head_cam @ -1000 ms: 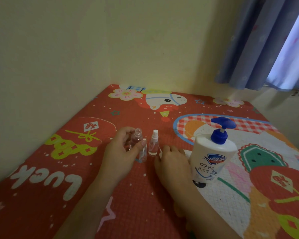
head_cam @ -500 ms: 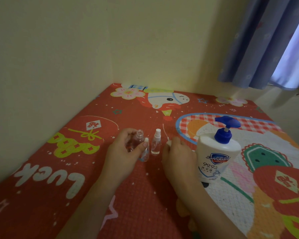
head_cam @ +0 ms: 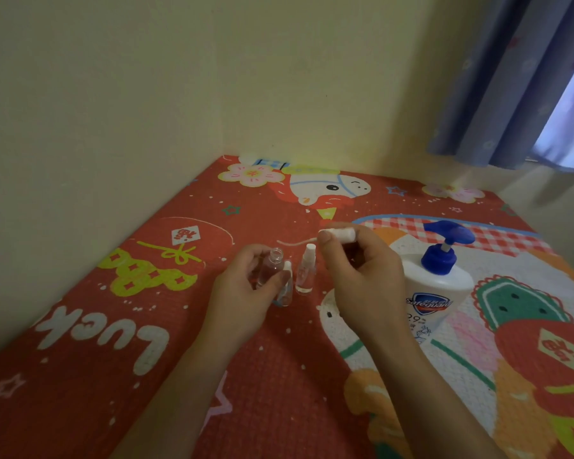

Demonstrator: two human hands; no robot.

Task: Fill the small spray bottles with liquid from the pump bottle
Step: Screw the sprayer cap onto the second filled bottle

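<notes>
My left hand (head_cam: pixel 242 293) grips a small clear spray bottle (head_cam: pixel 268 267) whose neck is uncapped and open at the top. My right hand (head_cam: pixel 358 276) holds its white spray cap (head_cam: pixel 340 234) sideways above the mat, with the thin dip tube (head_cam: pixel 295 242) trailing to the left. Two more small capped spray bottles stand between my hands: one (head_cam: pixel 305 273) upright in the middle, another (head_cam: pixel 285 288) partly behind my left thumb. The white pump bottle (head_cam: pixel 436 286) with a blue pump head stands just right of my right hand.
Everything rests on a red cartoon-printed mat (head_cam: pixel 120 326) set in a corner. Cream walls (head_cam: pixel 146 94) close the left and far sides. A blue curtain (head_cam: pixel 517 77) hangs at the upper right.
My right hand has risen from the mat, bringing the white spray cap and its tube up into the air. My left hand keeps hold of the open bottle.
</notes>
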